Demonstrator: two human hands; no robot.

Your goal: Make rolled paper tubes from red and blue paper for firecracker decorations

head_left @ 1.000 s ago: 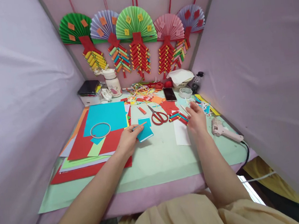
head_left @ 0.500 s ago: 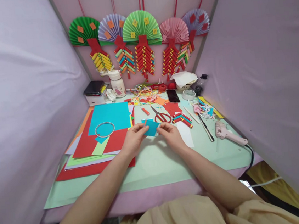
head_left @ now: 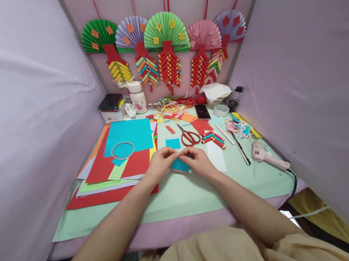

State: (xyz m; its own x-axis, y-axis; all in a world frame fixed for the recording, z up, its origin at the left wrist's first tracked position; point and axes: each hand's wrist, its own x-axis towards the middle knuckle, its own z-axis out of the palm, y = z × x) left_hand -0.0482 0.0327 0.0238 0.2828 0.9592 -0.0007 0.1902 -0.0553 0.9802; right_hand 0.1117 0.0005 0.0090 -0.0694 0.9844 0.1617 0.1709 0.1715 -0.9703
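A small blue paper piece with an orange strip along its near edge is held by both hands. My left hand pinches its far edge between thumb and finger. Close beside it, my right hand grips the same far edge, the fingertips of both nearly meeting. Just beyond the hands lies another blue paper rectangle on the table. Red-handled scissors rest to its right, and a pile of rolled paper tubes sits beyond my right hand.
Stacked coloured paper with a ring on top covers the left side. A glue gun, a utility knife and a white stick lie right. At the back stand a bottle, a phone and paper scraps.
The blue paper has been turned, bringing its orange strip from the left side to the near edge. My hands have drawn together at its far edge, uncovering the blue rectangle behind.
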